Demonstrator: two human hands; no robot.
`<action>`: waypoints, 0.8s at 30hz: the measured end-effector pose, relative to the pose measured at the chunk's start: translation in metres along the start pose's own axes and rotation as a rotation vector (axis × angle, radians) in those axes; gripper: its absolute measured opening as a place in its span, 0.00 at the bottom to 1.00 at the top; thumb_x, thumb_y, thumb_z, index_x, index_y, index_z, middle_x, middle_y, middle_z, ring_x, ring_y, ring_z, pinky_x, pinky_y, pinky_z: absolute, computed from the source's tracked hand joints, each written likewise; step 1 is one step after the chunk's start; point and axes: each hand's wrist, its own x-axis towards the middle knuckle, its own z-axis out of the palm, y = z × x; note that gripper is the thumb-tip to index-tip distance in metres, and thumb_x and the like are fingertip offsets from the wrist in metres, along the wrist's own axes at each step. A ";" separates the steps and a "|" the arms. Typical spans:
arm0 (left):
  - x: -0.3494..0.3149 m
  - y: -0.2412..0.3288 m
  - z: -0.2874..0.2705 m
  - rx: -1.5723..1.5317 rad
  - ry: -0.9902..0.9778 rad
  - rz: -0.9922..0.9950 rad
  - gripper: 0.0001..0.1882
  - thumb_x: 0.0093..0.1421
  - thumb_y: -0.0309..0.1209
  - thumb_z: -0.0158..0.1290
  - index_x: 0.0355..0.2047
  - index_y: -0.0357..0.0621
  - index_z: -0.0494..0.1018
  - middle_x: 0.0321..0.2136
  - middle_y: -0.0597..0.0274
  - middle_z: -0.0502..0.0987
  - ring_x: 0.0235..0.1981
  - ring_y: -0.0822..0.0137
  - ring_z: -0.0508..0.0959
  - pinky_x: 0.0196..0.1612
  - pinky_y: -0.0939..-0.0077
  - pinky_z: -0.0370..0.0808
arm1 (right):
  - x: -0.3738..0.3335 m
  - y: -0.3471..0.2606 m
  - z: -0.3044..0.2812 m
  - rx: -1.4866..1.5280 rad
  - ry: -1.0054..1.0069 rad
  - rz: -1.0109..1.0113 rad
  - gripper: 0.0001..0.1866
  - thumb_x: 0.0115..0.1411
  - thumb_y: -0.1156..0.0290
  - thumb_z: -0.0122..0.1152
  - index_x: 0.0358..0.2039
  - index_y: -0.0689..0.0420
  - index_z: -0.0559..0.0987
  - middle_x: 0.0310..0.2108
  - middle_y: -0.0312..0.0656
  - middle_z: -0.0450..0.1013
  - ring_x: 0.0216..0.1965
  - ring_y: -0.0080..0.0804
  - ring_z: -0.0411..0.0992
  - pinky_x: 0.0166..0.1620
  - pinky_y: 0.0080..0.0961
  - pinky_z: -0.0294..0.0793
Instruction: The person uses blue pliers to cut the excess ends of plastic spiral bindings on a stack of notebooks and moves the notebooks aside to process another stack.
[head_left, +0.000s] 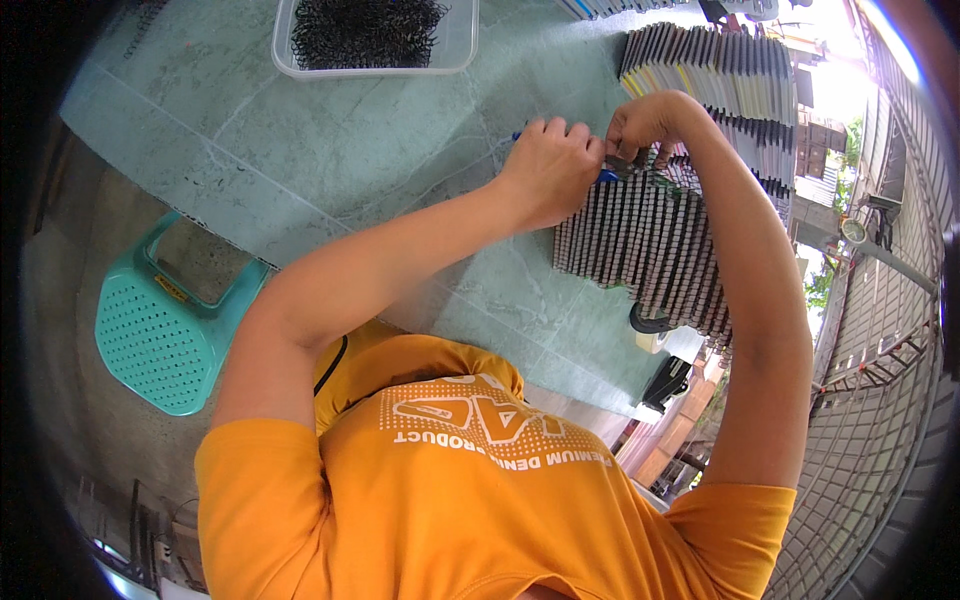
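Observation:
My left hand [553,170] is closed in a fist around a blue-handled tool [607,176]. Bits of blue show at both sides of the fist, but the tool's kind is mostly hidden. Beside it, my right hand [650,128] bends down from above, its fingers pinched together close to the tool's end. What those fingers hold is too small and covered to make out. Both hands are at the upper edge of a stack of wire-bound pads [640,240], whose rows of dark binding loops face me.
More stacked bound pads [710,70] stand behind, on the greenish table [330,150]. A clear plastic box [375,72] of black wire hooks [365,30] sits at the far side. A teal stool [165,330] is at the left. A metal grille [880,300] lines the right.

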 end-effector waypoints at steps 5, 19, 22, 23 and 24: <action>0.006 0.003 0.002 0.146 0.108 0.050 0.14 0.44 0.29 0.51 0.34 0.44 0.70 0.27 0.59 0.71 0.30 0.60 0.72 0.33 0.69 0.67 | -0.009 -0.005 0.000 0.011 0.044 -0.004 0.16 0.46 0.76 0.57 0.39 0.57 0.75 0.37 0.37 0.73 0.41 0.28 0.69 0.41 0.37 0.75; -0.010 0.005 -0.004 -0.065 -0.062 -0.016 0.21 0.38 0.31 0.55 0.35 0.43 0.68 0.29 0.58 0.70 0.35 0.57 0.71 0.38 0.65 0.66 | -0.010 -0.003 0.002 -0.035 0.018 -0.048 0.12 0.47 0.75 0.56 0.35 0.55 0.77 0.36 0.33 0.73 0.41 0.25 0.68 0.38 0.36 0.75; -0.012 0.008 -0.004 -0.036 -0.009 0.014 0.22 0.37 0.33 0.56 0.36 0.43 0.67 0.30 0.58 0.69 0.35 0.58 0.70 0.39 0.64 0.65 | -0.018 -0.010 0.004 -0.033 0.025 -0.024 0.12 0.47 0.75 0.57 0.35 0.55 0.77 0.36 0.34 0.73 0.42 0.26 0.68 0.39 0.36 0.74; -0.011 0.009 -0.003 -0.018 -0.011 0.016 0.23 0.37 0.33 0.56 0.36 0.43 0.67 0.30 0.58 0.69 0.35 0.58 0.70 0.38 0.65 0.65 | -0.020 -0.011 0.005 -0.025 0.031 -0.014 0.12 0.47 0.75 0.58 0.35 0.55 0.77 0.36 0.34 0.73 0.42 0.26 0.69 0.40 0.36 0.74; -0.010 0.010 -0.002 0.000 -0.013 0.017 0.23 0.37 0.33 0.56 0.37 0.43 0.67 0.30 0.58 0.69 0.35 0.58 0.70 0.38 0.65 0.64 | -0.020 -0.010 0.005 -0.015 0.015 -0.018 0.12 0.47 0.76 0.58 0.35 0.56 0.77 0.36 0.34 0.73 0.41 0.26 0.69 0.40 0.36 0.74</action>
